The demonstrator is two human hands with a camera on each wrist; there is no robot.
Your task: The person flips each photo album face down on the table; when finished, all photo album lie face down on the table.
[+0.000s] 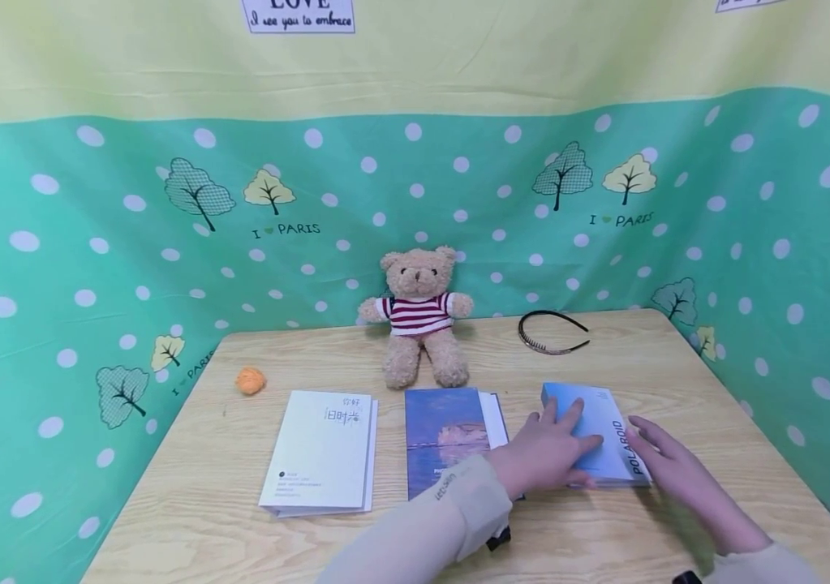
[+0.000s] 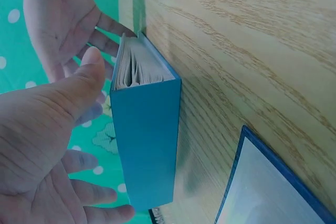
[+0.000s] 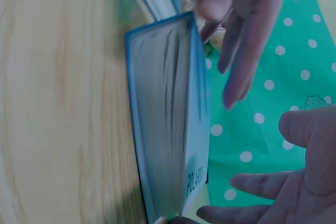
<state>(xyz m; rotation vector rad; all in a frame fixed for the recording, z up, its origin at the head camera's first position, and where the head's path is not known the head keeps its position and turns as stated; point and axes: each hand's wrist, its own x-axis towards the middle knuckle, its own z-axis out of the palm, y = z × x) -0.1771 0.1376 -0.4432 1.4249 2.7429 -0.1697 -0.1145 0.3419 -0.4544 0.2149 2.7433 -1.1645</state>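
A blue photo album [image 1: 608,414] marked POLAROID lies on the right part of the table, its cover fading from blue to white. My left hand [image 1: 549,450] reaches over its left side, fingers spread above the cover. At the album's right edge is my right hand [image 1: 666,462], with fingers extended beside the lettering. The left wrist view shows the solid blue spine [image 2: 147,145] next to the spread left fingers. Stacked inner pages [image 3: 160,103] face the right wrist view, where the right fingers are loosely straight near the lower corner.
Left of it lie an album with a sea-cliff picture [image 1: 444,418], partly behind my left sleeve, and a white album [image 1: 320,454]. Behind are a teddy bear [image 1: 418,316] in a striped shirt, a black headband [image 1: 531,341] and an orange ball [image 1: 250,380]. A patterned curtain [image 1: 341,186] borders the table.
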